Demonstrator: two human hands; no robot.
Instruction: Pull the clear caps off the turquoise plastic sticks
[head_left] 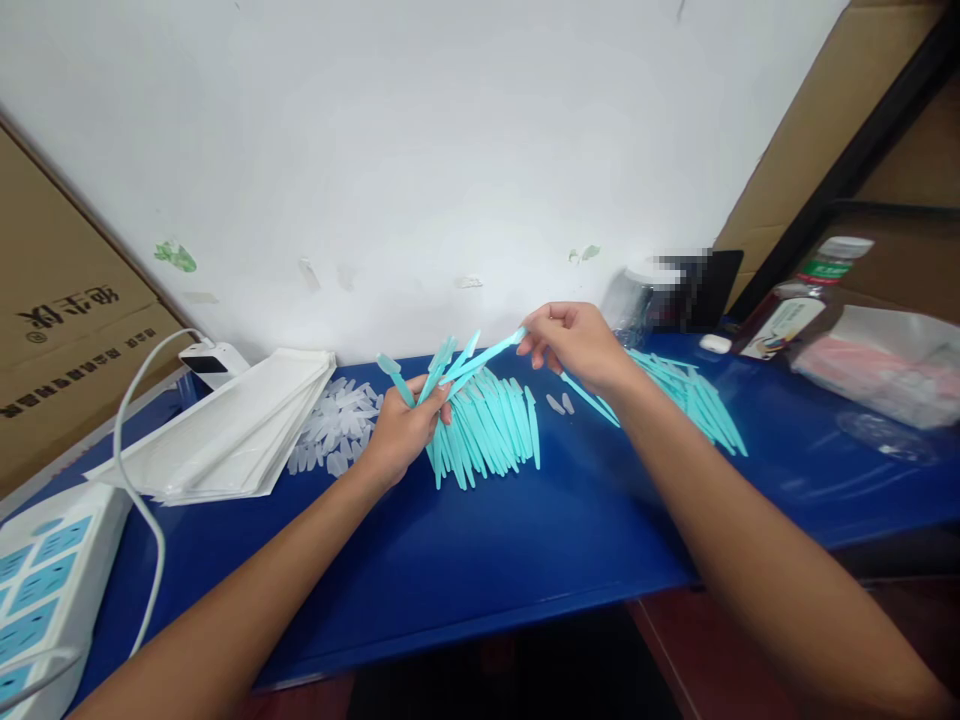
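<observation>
My left hand [405, 425] is closed around a small bunch of turquoise plastic sticks [439, 368] that fan upward from my fist. My right hand [574, 345] pinches the end of one turquoise stick [484, 356] whose other end reaches the bunch; another stick [592, 400] pokes out under that hand. Just behind my left hand, a pile of turquoise sticks [491, 425] lies on the blue table [525, 540]. A second pile of the same sticks [694, 395] lies to the right of my right hand. Two small clear caps [560, 404] rest between the piles.
A heap of clear plastic caps [341, 420] and a stack of white bags [232, 430] lie at the left. A white cable [135, 480] runs to a power strip [41, 580]. Cardboard boxes [60, 330] stand at the far left. Bottles [825, 265] and plastic bags [885, 365] sit at the right.
</observation>
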